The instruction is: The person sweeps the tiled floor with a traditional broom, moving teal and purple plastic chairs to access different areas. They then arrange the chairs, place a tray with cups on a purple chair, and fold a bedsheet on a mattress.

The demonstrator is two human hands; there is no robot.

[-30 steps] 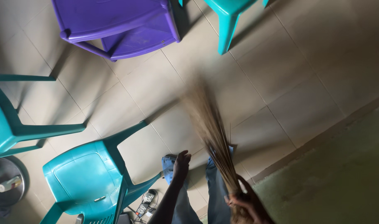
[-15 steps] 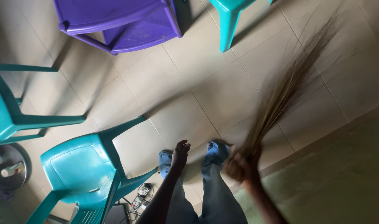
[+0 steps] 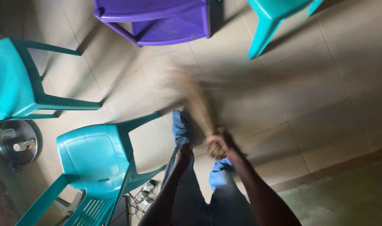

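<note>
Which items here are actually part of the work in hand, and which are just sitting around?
In use:
- right hand, gripping the bundle end
- straw broom, blurred over the tiled floor
- left hand, empty, held by the leg

Lying about:
- teal chairs
- purple chair
- metal tray with small bottles
- power strip
- green mat

right hand [image 3: 219, 142] clenched in a fist, arm stretched forward; left hand [image 3: 183, 155] hangs loose, fingers curled, holding nothing.
</note>
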